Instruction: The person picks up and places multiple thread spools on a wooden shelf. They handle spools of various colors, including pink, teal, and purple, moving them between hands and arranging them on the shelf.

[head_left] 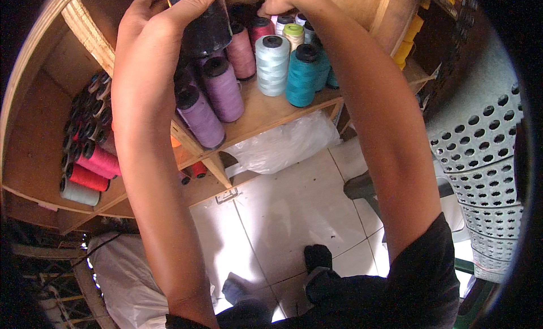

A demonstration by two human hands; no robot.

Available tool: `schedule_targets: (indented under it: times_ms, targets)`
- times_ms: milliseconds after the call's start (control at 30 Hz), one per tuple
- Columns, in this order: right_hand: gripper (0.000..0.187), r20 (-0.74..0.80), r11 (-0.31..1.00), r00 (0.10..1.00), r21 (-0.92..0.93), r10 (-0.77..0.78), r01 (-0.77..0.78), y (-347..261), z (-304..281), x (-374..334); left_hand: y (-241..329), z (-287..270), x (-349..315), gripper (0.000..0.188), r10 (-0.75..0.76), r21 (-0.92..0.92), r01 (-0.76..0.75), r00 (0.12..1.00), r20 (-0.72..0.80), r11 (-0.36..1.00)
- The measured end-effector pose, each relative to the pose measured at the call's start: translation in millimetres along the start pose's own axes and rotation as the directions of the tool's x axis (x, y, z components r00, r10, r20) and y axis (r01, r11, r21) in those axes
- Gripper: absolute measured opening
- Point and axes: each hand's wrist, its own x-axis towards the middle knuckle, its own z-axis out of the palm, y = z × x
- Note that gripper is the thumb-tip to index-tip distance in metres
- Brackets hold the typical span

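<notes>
At the top edge my left hand [164, 15] is closed round a large black thread spool [206, 32], its thumb lying across the upper part. The spool is tilted and partly cut off by the frame. My right hand [285, 0] reaches into the shelf behind the front spools, fingers curled down; what they grip, if anything, is hidden. Below that hand stand a dark red spool [262, 29], a pale blue spool [272, 66], a cream spool with a green top [294, 35] and a teal spool [302, 77]. Purple spools [223, 91] stand under the black one.
The wooden shelf [266, 117] has a left compartment with stacked pink and red spools [93, 159]. A clear plastic bag [288, 145] bulges beneath the shelf. Perforated grey plastic stacks [481, 153] rise at right. My feet are on the tiled floor [271, 216].
</notes>
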Motion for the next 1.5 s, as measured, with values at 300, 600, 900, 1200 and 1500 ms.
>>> schedule_targets:
  times_ms: [300,600,900,1200,1500]
  targets:
    - [0.034,-0.179,0.997,0.982,0.048,-0.052,0.062,7,-10,-4,-1,-3,-1,0.060,-0.001,0.022,0.001,1.000,-0.027,1.000]
    - [0.036,-0.801,0.925,0.595,0.173,-0.068,0.338,24,10,-75,-6,-6,7,0.037,-0.042,-0.070,0.044,0.999,0.027,0.997]
    - [0.034,-0.750,0.546,0.660,0.573,0.048,0.611,14,4,-143,-9,-4,7,0.039,-0.022,-0.039,0.021,0.999,-0.024,0.999]
    - [0.029,-0.679,0.417,0.724,0.628,-0.118,0.657,-1,-7,-161,20,46,-23,0.044,0.138,0.096,-0.119,0.964,-0.228,0.988]
    - [0.042,-0.603,0.043,0.757,0.775,-0.253,0.631,-8,-26,-168,28,40,-27,0.038,0.010,-0.113,-0.025,0.991,-0.132,0.993]
